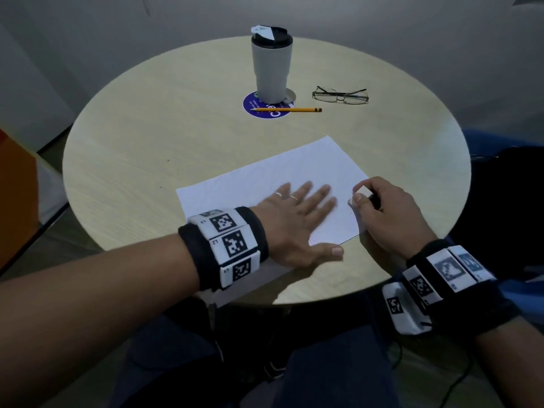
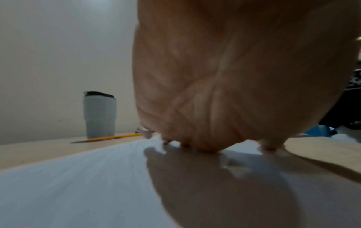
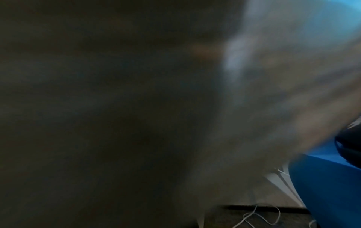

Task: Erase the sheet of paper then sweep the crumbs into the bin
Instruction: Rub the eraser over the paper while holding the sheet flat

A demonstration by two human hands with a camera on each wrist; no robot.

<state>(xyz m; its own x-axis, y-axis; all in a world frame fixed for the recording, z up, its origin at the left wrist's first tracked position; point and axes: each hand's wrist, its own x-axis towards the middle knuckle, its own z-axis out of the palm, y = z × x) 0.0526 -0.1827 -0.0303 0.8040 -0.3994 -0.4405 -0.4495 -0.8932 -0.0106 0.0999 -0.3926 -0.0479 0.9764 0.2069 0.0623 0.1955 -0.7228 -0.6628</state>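
A white sheet of paper (image 1: 273,178) lies slanted on the round wooden table (image 1: 147,148), near its front edge. My left hand (image 1: 300,213) lies flat on the sheet with its fingers spread, pressing it down. In the left wrist view the palm (image 2: 224,77) fills the upper right above the paper (image 2: 78,185). My right hand (image 1: 382,210) sits at the sheet's right edge, its thumb and forefinger pinching a small white eraser (image 1: 362,192). The right wrist view is dark and blurred, and no bin shows in any view.
A grey tumbler (image 1: 270,66) with a black lid stands on a round blue coaster (image 1: 250,106) at the back. A yellow pencil (image 1: 290,109) lies in front of it, and folded glasses (image 1: 340,95) to its right. A blue seat (image 3: 328,185) is at the right.
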